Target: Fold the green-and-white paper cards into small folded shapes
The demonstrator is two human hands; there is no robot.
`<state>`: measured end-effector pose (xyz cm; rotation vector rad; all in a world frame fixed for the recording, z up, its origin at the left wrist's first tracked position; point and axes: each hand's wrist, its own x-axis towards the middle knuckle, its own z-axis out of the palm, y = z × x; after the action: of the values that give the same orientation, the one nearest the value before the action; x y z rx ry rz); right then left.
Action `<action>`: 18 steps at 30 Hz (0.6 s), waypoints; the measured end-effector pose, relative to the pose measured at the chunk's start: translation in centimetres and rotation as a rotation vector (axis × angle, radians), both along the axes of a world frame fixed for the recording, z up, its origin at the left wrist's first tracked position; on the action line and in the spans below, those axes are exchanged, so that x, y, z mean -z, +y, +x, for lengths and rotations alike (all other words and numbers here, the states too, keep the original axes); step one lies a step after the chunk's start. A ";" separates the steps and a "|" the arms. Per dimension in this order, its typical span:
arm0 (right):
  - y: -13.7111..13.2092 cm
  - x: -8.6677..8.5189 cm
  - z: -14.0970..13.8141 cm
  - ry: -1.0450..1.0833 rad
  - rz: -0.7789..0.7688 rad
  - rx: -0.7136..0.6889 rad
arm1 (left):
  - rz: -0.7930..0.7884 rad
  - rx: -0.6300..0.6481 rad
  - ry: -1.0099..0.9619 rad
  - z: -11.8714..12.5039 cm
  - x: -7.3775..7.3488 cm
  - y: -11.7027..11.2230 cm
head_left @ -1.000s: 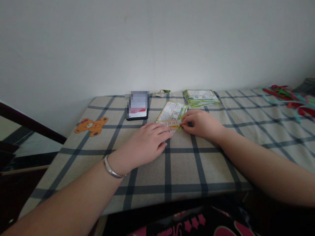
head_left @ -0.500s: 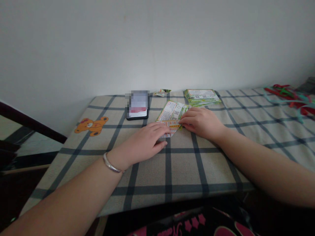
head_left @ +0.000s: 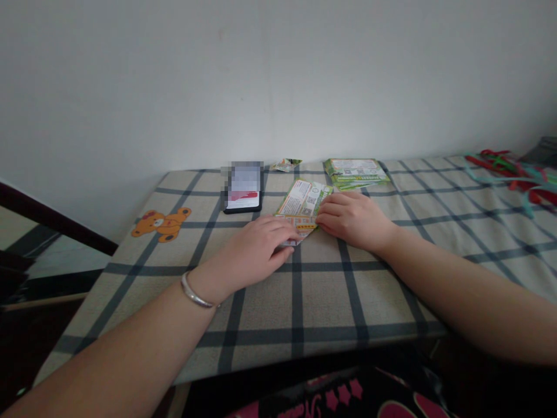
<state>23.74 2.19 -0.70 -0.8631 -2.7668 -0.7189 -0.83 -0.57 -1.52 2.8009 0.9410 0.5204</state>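
A green and white printed leaflet (head_left: 304, 201) lies on the checked tablecloth (head_left: 331, 290). My left hand (head_left: 255, 252), with a silver bangle at the wrist, rests palm down with its fingertips pressing the leaflet's folded near corner. My right hand (head_left: 353, 219) lies on the leaflet's right edge, fingers together and pressing it flat against the cloth. The leaflet's near part is hidden under both hands.
A stack of the same leaflets (head_left: 354, 172) sits at the back by the wall. A small folded piece (head_left: 286, 165) lies left of it. A dark phone (head_left: 242, 190) rests at back left. Red and green strips (head_left: 517, 171) are at far right. A bear print (head_left: 161, 223) marks the cloth.
My right hand has slid slightly left and flattened along the leaflet's edge. My left hand has drawn a little nearer, still on the folded corner.
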 end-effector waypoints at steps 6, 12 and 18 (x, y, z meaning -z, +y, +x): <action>-0.6 0.0 -0.5 0.047 0.022 -0.032 | -0.001 -0.031 0.000 0.1 -0.4 0.0; -1.3 0.2 -1.1 0.176 0.014 -0.132 | 0.037 -0.119 0.021 0.1 -0.3 -0.1; -1.5 0.4 -1.5 0.279 -0.031 -0.205 | 0.071 -0.181 0.049 0.3 -0.7 -0.4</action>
<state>22.29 0.71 -1.11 -0.6179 -2.5714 -0.4804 -0.54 -0.93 -0.84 2.8184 1.2179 0.5202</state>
